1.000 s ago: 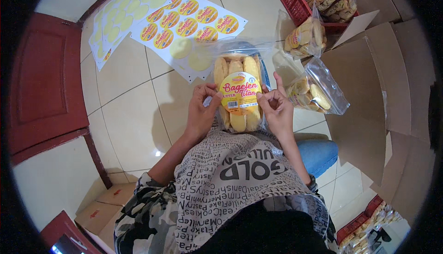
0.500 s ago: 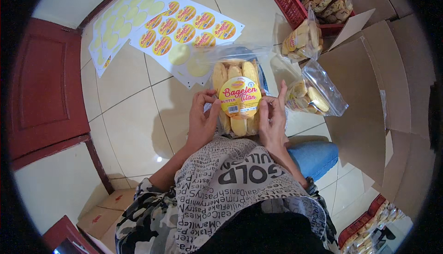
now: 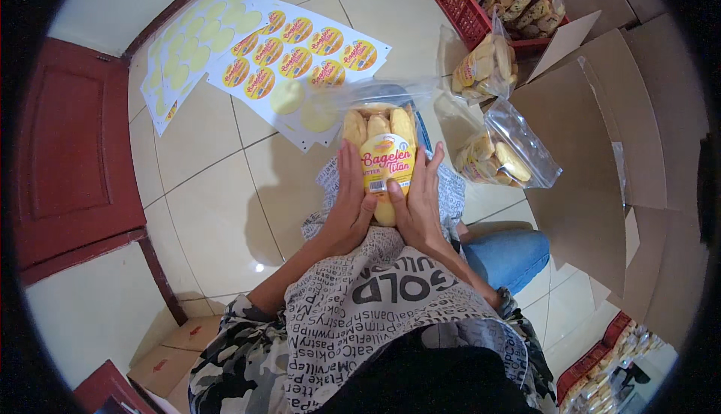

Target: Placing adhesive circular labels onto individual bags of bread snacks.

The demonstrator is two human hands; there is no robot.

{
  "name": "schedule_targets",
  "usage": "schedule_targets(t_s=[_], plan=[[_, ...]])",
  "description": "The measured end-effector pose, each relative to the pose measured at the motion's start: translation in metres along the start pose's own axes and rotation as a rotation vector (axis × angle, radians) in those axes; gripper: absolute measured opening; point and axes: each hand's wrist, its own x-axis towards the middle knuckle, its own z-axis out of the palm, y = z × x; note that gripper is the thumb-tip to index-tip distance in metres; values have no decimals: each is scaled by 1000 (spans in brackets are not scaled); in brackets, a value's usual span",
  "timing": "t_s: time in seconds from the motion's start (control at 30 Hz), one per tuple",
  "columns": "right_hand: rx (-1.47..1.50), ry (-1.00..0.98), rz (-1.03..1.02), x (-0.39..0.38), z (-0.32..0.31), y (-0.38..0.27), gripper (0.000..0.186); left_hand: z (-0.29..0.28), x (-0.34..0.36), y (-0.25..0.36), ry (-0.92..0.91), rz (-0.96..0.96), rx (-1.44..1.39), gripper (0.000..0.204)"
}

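A clear plastic bag of bread sticks point(image 3: 379, 122) rests upright over my lap, its flat top lying unfilled beyond the bread. On its front sits a round yellow label point(image 3: 388, 164), its sides partly covered by my hands. My left hand point(image 3: 348, 207) presses flat along the bag's left side, fingers together. From the other side my right hand point(image 3: 420, 207) grips the bag, its thumb lying on the label's lower part. Beyond the bag lies a white sticker sheet point(image 3: 218, 78) with rows of round labels; a few near its closest corner are peeled off.
More sheets with pale empty circles point(image 3: 199, 31) overlap at the far left. Two filled bags point(image 3: 488, 68) stand at the right beside an open cardboard box point(image 3: 578, 166). A red crate point(image 3: 451, 4) of packed bread is behind them. A dark red door point(image 3: 71, 151) is at the left.
My fingers have moved from the label's edges to the bag's sides, both palms now pressing inward around it. The bag looks narrower, and the label bends at its edges.
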Motion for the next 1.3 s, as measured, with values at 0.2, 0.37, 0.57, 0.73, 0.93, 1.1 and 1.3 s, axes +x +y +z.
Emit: schedule_targets(t_s=[0.2,0.37,0.57,0.73,0.93,1.1,1.3], plan=[[226,103,273,6,1,17,68,19,-19,-29,217,-413,-584,65],[847,-105,414,27,-19,22,68,-10,8,-11,102,-473,-829,72],[578,78,-39,88,-95,-20,72,-33,77,11,200,-180,-929,104],[-158,209,-578,148,-184,-86,75,-34,104,-32,165,0,-563,113],[-478,35,-499,209,-173,-64,23,-45,163,-38,332,155,-137,101],[-690,189,-338,267,-156,-18,17,-11,164,-173,884,-653,31,90],[-994,159,-266,308,-118,49,12,-31,116,-194,838,-1542,178,98]])
